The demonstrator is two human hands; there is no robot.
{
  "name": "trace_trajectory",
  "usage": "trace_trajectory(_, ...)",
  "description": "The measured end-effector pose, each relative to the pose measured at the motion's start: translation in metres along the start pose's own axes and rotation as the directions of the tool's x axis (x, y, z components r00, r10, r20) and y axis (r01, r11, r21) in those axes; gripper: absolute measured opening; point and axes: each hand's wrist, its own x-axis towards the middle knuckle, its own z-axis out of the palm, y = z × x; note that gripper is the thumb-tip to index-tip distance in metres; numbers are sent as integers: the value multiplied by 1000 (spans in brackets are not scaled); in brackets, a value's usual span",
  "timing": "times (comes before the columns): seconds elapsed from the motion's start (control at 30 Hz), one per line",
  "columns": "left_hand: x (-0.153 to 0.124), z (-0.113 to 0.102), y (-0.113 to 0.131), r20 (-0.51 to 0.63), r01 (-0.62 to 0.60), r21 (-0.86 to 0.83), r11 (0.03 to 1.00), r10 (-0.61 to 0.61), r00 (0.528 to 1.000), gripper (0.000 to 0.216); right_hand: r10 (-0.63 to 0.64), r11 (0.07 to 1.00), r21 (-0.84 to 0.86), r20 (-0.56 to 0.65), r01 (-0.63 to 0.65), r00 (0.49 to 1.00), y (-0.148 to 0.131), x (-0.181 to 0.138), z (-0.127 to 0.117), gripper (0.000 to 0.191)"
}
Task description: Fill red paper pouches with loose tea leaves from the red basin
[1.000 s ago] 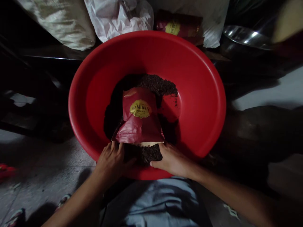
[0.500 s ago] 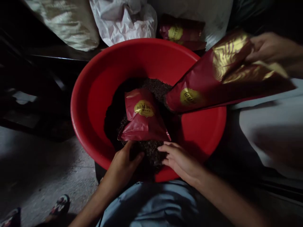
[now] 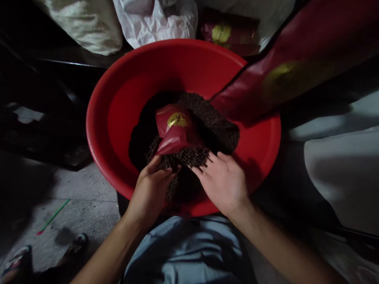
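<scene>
Inside a big red plastic basin [image 3: 115, 92] lies a loose heap of dark dry bits [image 3: 220, 126], like loose tea leaves. A dark red foil bag [image 3: 176, 136] with a gold label lies on the heap, its near end toward me. My left hand [image 3: 152, 185] is at the bag's near left corner, fingers apart among the dark bits; some fingertips are hidden. Spread fingers of my right hand [image 3: 223, 179] touch the dark bits at the bag's near right end. A second red bag [image 3: 266, 79] slants into the basin from the upper right.
Behind the basin stand a pale sack [image 3: 91, 27], a crumpled white plastic bag [image 3: 156, 21] and another red bag [image 3: 231, 31] lying on its side. On the floor at left are a thin green stick [image 3: 55, 216] and sandalled feet [image 3: 75, 246]. Pale sacks [image 3: 343, 173] stand at right.
Both my hands have moved forward, and the near end of the lying bag has shifted away from me. The slanted bag is raised higher; more dark bits lie beneath it. The other person's hand left view.
</scene>
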Motion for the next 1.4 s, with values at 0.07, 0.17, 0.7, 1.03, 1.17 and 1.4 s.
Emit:
trace_trajectory(0.07,8,7,0,87,-81,16,997,79,993,44,-83,983,-156,76,94,994,4,10,1,29)
trace_trajectory(0.17,12,9,1,162,-78,100,992,61,985,42,-135,861,-477,119,176,984,8,22,1,35)
trace_trajectory(0.7,-52,-97,-5,604,-708,706,18,508,615,32,-337,-480,-434,894,762,297,18,-90,-95,28)
trace_trajectory(1.03,-44,-156,-59,736,-674,650,-351,71,673,31,-198,-174,-901,427,397,882,99,-86,-129,22)
trace_trajectory(1.17,-31,-151,-73,751,-687,630,-362,60,657,38,-95,-176,-929,346,327,933,93,-78,-126,25)
trace_trajectory(1.4,-37,-131,-89,818,-810,543,-222,-79,570,36,37,-158,-881,446,446,894,98,-89,-115,28)
